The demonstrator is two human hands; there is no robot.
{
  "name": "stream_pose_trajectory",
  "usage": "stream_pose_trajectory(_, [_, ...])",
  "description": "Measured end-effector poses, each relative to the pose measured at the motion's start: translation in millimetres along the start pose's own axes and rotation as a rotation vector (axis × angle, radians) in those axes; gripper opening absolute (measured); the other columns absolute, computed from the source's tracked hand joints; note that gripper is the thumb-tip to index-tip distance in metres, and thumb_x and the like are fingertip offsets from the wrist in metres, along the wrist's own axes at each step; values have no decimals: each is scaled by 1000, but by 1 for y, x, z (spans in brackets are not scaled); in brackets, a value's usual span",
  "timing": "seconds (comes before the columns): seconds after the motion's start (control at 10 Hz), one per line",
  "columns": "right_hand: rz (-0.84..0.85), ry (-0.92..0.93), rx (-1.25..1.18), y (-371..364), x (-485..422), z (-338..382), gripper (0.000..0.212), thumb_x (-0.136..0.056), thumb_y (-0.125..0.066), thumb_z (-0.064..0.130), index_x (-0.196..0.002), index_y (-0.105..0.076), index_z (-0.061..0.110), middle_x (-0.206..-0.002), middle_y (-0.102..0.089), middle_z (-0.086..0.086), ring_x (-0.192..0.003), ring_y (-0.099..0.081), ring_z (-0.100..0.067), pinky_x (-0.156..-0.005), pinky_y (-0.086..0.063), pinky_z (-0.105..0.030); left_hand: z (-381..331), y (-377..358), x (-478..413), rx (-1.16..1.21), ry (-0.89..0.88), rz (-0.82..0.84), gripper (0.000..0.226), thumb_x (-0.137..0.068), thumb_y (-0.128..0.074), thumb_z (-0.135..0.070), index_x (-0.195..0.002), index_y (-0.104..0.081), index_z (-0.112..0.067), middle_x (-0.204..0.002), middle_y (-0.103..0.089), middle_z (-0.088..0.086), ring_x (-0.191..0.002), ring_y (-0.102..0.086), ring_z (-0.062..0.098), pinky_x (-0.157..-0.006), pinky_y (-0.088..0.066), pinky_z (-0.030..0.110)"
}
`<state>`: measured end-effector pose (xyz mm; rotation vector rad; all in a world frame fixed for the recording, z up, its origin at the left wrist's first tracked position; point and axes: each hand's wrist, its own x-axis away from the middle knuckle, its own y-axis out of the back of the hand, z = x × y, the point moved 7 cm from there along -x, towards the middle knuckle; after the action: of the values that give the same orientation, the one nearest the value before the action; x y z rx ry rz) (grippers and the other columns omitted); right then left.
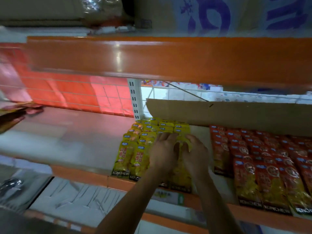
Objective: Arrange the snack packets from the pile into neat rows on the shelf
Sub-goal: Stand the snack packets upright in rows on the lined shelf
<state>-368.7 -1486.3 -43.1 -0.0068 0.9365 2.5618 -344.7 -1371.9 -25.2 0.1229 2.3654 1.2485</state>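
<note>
Lowest in the frame, two bare forearms are seen reaching up across the orange shelf edge (pixel 87 176). At centre, a yellow packet (pixel 181 173) is grasped between the left hand (pixel 163 153) and the right hand (pixel 195 153), with the fingers of both curled over its upper end. The packet lies flat on the shelf, its lower end at the front edge. Just left of it, yellow packets (pixel 135 149) are laid in overlapping rows running back. At the right, set apart from these, red packets (pixel 263 166) are laid in similar rows. Behind both, a cardboard sheet (pixel 236 114) is stood upright. At the far left edge, a blurred heap of packets (pixel 11 115) is seen. The upper shelf (pixel 168 58) is seen across the top.
</note>
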Motion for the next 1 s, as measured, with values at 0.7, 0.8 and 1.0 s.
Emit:
stream_pose_trajectory(0.7, [303, 344, 70, -334, 94, 294, 38, -97, -49, 22, -135, -50, 15, -142, -50, -2, -131, -44, -20, -112, -29, -29, 373, 263, 90, -318, 463, -206, 49, -94, -51, -38, -138, -46, -17, -132, -57, 5, -123, -46, 29, -95, -42, 41])
stream_pose_trajectory(0.8, [343, 340, 65, -370, 89, 316, 40, -97, -50, 21, -136, -49, 14, -143, -48, -2, -132, -42, -20, -109, -27, -27, 413, 283, 87, -329, 520, -217, 51, -95, -51, -39, -140, -43, -18, -135, -54, 4, -125, -43, 28, -97, -41, 40])
stream_pose_trajectory(1.0, [409, 328, -13, -451, 64, 365, 39, -95, -52, 17, -133, -51, 10, -138, -51, -7, -129, -44, -25, -108, -30, -31, 495, 318, 68, -403, 598, -194, 53, -94, -50, -40, -142, -39, -21, -141, -46, 2, -129, -38, 26, -99, -40, 40])
